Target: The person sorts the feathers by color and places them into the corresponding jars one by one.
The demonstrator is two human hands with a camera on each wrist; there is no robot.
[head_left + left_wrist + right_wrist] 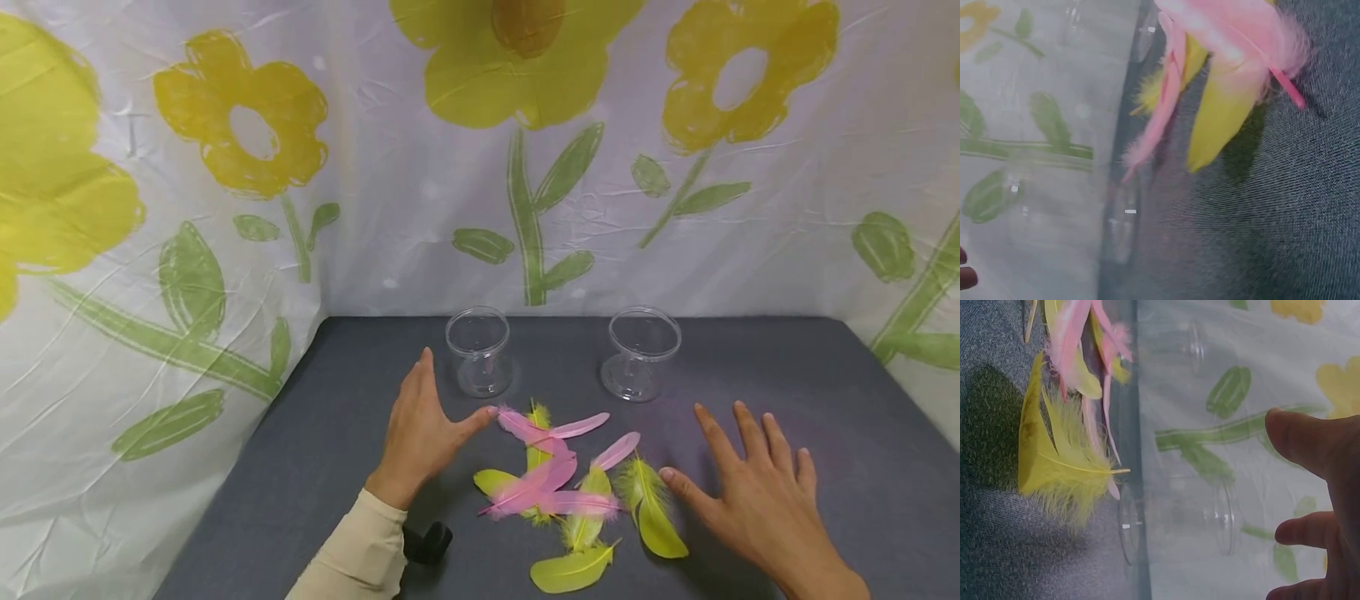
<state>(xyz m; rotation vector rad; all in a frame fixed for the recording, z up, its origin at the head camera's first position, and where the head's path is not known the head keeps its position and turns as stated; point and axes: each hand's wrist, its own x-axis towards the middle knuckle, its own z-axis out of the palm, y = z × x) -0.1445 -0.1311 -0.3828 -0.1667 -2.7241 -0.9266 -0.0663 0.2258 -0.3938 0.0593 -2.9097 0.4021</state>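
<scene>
Both hands, the left hand [420,433] and right hand [757,492], are open and hold nothing, one on each side of the pink and yellow feathers [562,487] low in the middle, as if to fence them in, with two clear cups [480,354] behind on the gray tabletop [825,400].

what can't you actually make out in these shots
- Dark object by the left sleeve, head view: half hidden by the arm, unidentifiable.
- Left hand, left wrist view: cut off by the edge, only fingertips show.
- Clear jars, left wrist view: blurred, contents unclear.
- Lower feathers in the pile, head view: count hidden by overlap.
</scene>
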